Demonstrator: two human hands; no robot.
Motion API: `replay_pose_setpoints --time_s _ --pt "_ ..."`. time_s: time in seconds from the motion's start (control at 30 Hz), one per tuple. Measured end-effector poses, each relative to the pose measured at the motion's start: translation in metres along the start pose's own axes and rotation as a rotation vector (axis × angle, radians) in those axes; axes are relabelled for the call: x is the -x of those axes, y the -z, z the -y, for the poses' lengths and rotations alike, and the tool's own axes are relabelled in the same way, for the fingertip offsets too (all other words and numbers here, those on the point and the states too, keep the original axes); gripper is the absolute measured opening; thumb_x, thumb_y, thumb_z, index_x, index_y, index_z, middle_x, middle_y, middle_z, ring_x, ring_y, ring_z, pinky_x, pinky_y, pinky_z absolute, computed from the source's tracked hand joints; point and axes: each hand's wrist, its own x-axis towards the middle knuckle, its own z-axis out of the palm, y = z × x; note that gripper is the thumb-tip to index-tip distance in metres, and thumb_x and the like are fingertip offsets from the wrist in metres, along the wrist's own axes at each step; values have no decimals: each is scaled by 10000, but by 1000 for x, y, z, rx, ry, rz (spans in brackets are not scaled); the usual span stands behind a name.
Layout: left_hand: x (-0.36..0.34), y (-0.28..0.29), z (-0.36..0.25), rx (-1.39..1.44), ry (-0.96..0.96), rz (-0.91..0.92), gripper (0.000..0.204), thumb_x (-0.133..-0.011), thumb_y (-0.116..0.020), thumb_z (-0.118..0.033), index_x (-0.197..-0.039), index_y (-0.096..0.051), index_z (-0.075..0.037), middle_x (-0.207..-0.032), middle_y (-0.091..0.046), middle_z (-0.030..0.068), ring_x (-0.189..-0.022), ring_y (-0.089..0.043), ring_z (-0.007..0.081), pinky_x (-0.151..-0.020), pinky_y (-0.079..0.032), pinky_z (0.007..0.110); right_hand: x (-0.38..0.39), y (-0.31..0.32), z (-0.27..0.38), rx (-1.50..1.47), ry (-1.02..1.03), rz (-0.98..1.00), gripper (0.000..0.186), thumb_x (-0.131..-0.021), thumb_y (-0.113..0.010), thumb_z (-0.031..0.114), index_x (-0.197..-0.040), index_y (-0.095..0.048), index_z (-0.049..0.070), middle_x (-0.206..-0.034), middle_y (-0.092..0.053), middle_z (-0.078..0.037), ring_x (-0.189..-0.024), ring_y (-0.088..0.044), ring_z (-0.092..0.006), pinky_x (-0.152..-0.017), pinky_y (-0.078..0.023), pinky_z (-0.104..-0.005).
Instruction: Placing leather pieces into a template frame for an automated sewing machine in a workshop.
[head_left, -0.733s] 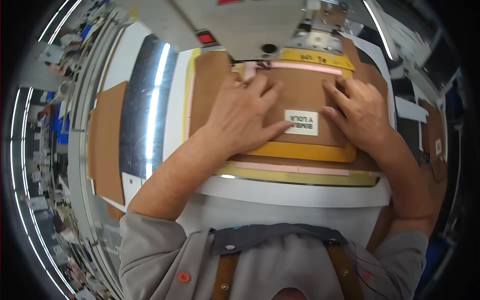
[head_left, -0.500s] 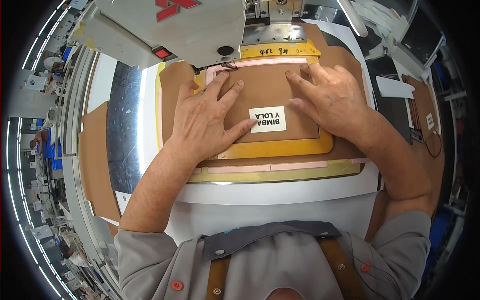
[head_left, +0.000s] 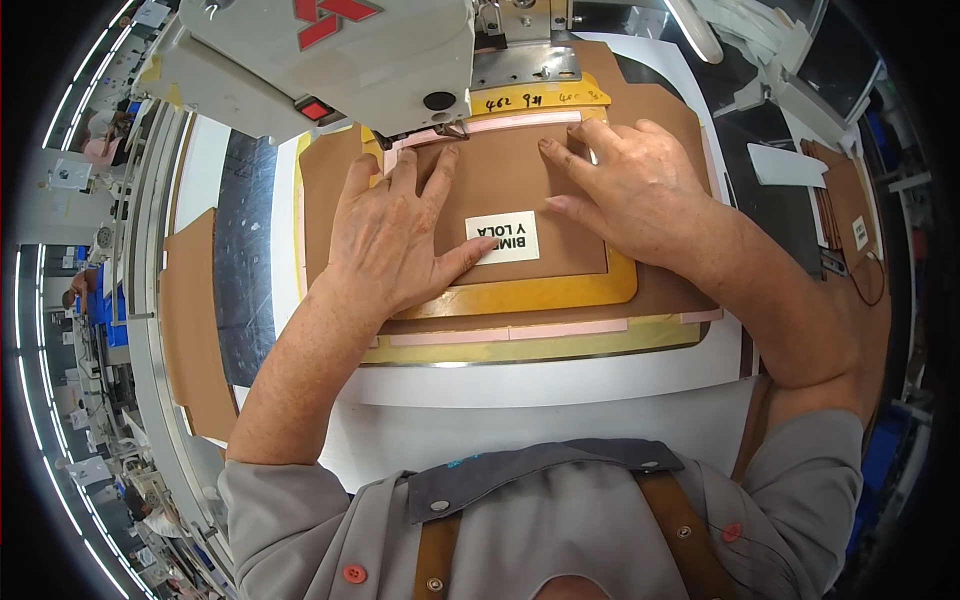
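Note:
My left hand [head_left: 390,225] rests spread on a brown panel [head_left: 530,185], its fingertips just below the pale grey sewing machine's presser foot [head_left: 450,130]. Its thumb overlaps a white rectangular label [head_left: 510,250] with black printing. My right hand [head_left: 630,190] presses fingertips on the panel's right part, fingers apart and bent. A yellow template frame [head_left: 540,291] surrounds the panel, with a pale pink strip [head_left: 520,121] along its far side. A larger brown sheet [head_left: 660,292] lies beneath, on a pale yellow board [head_left: 600,340].
The machine head [head_left: 320,60] overhangs the far side. Brown sheets [head_left: 190,320] lie left, beside a metal plate [head_left: 245,250]. At right are more brown pieces [head_left: 840,210] and a white card [head_left: 785,163]. Co-workers [head_left: 98,140] and work tables show far left.
The view has shifted. The panel, label and frame have slid slightly leftward relative to the presser foot, with both my hands on them.

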Motion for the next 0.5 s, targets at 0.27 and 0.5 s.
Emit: replay_pose_setpoints --time_s 0.27,0.5 --pt "-9 -1 -9 -87 36 80 880 -884 -556 -717 -1534 -451 -132 -1268 -615 239 -921 -690 299 -1096 -353 478 1 -15 -10 27 89 -96 507 -980 -600 471 -1225 -682 35 -1020 -659 -106 -847 -680 -222 -788 -482 -363" --pt "-12 -4 -6 -154 28 96 896 -885 -528 -747 -1575 -397 -189 -1111 -658 241 -854 -693 291 -1092 -357 453 -3 -10 -4 5 51 42 485 -984 -591 462 -1132 -672 8 -1058 -662 -143 -782 -688 -241 -774 -497 -371"
